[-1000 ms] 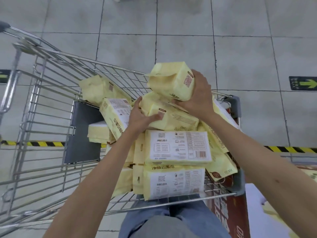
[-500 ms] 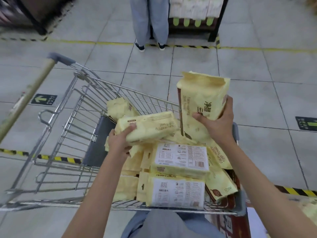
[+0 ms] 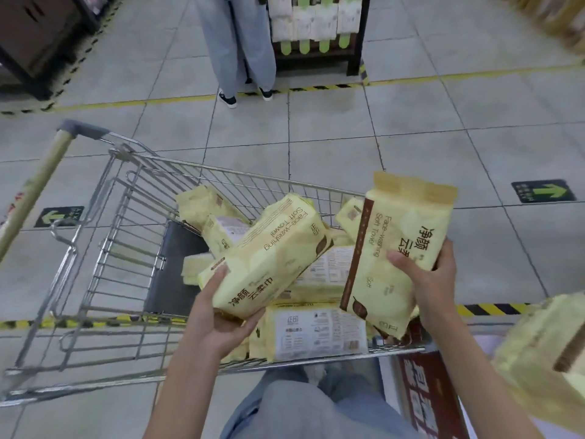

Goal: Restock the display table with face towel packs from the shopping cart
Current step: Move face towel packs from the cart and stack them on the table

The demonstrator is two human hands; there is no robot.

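**Two towel packs held up over the cart**

A wire shopping cart (image 3: 126,248) stands on grey tiles (image 3: 411,122). Past the cart's far side, someone's legs (image 3: 240,45) stand by a dark shelf stand (image 3: 354,39). Off the cart's right end, blurred yellow packs (image 3: 544,353) fill the corner of view. Inside the cart, towards its right end, pale yellow face towel packs (image 3: 316,334) lie in a heap. Over the cart's middle a tilted pack (image 3: 272,258) sits in the left hand (image 3: 218,324), with the thumb on the front and the fingers curled under its lower end. Over the cart's right end an upright pack (image 3: 399,248) is clasped by the right hand (image 3: 433,280), the thumb pressed across its face.
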